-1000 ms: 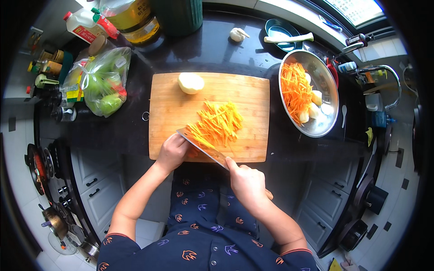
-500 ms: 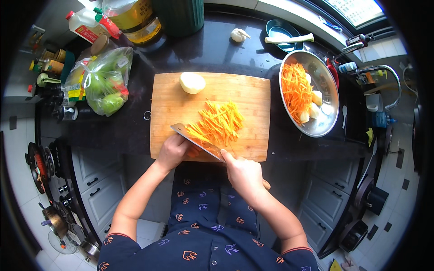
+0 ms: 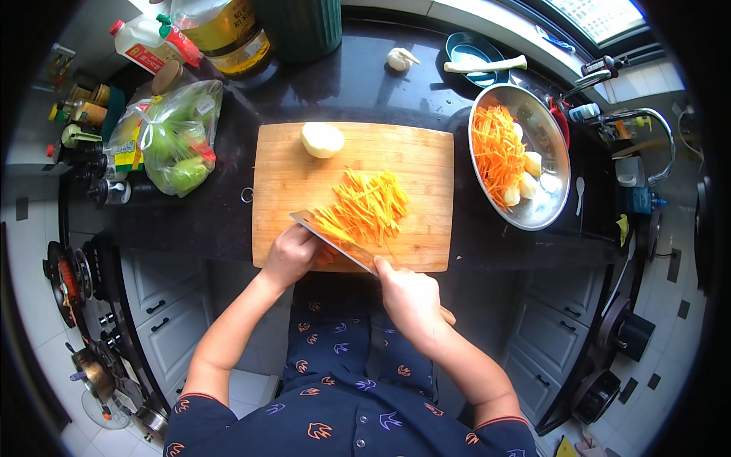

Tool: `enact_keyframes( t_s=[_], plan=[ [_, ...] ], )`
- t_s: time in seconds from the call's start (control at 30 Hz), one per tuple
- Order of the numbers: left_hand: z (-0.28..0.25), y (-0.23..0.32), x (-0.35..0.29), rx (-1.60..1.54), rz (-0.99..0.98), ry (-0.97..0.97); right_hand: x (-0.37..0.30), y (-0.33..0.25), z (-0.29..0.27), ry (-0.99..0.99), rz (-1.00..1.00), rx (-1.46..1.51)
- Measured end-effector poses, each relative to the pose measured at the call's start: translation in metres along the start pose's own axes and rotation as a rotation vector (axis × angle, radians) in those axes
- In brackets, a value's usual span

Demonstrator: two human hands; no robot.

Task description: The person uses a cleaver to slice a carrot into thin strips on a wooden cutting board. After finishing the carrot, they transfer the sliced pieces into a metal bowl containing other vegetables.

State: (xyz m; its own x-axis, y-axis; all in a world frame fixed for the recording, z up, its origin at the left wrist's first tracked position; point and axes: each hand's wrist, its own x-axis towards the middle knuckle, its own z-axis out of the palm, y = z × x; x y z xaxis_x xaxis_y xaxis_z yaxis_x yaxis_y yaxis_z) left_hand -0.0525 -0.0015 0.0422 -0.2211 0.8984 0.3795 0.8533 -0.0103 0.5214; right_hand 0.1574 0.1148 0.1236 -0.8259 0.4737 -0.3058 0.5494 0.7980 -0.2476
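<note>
My right hand (image 3: 410,298) is wrapped round the wooden handle of a kitchen knife (image 3: 335,242). The blade stands slanted across the near side of a wooden cutting board (image 3: 426,190). Against the blade's near face, the curled fingers of my left hand (image 3: 291,253) press on a piece of carrot (image 3: 326,254), mostly hidden by the hand and blade. Just beyond the knife lies a loose pile of carrot shreds (image 3: 373,199). A peeled potato (image 3: 322,140) rests near the board's far left edge.
Right of the board is a metal bowl (image 3: 560,171) with carrot shreds and pale peeled chunks. A bag of green vegetables (image 3: 179,141) sits left. Behind are garlic (image 3: 401,59), a dark green dish (image 3: 466,47), a pale-handled peeler (image 3: 485,65) and an oil jug (image 3: 221,34).
The knife and my right hand have shifted very slightly. Both hands keep their grip, and the carrot pile and potato stay in place on the board.
</note>
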Motion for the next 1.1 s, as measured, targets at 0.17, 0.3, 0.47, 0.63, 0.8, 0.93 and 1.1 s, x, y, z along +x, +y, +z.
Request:
enact_keyframes(
  t_s=[0.17,0.3,0.47,0.63,0.8,0.93,1.1],
  plan=[
    [-0.001,-0.004,-0.006,0.012,-0.007,-0.072,0.016,0.002,0.017,0.100,-0.067,0.055],
    [0.006,-0.011,-0.013,0.072,0.003,-0.074,0.018,0.014,0.012,0.104,-0.037,0.211],
    [0.006,-0.011,-0.015,0.088,0.057,-0.004,0.010,0.014,-0.004,0.034,0.018,0.239],
    [0.006,-0.015,-0.017,-0.008,-0.004,-0.085,0.005,0.011,-0.003,0.021,0.015,0.190],
    [0.002,-0.008,-0.010,0.045,0.004,-0.050,0.010,0.008,0.001,-0.007,0.015,0.139],
    [0.002,-0.007,-0.010,0.031,-0.010,-0.055,0.022,0.005,0.009,0.015,-0.015,0.126],
    [0.003,-0.004,-0.012,0.082,0.013,-0.032,0.033,0.016,0.005,0.054,-0.031,0.263]
  ],
)
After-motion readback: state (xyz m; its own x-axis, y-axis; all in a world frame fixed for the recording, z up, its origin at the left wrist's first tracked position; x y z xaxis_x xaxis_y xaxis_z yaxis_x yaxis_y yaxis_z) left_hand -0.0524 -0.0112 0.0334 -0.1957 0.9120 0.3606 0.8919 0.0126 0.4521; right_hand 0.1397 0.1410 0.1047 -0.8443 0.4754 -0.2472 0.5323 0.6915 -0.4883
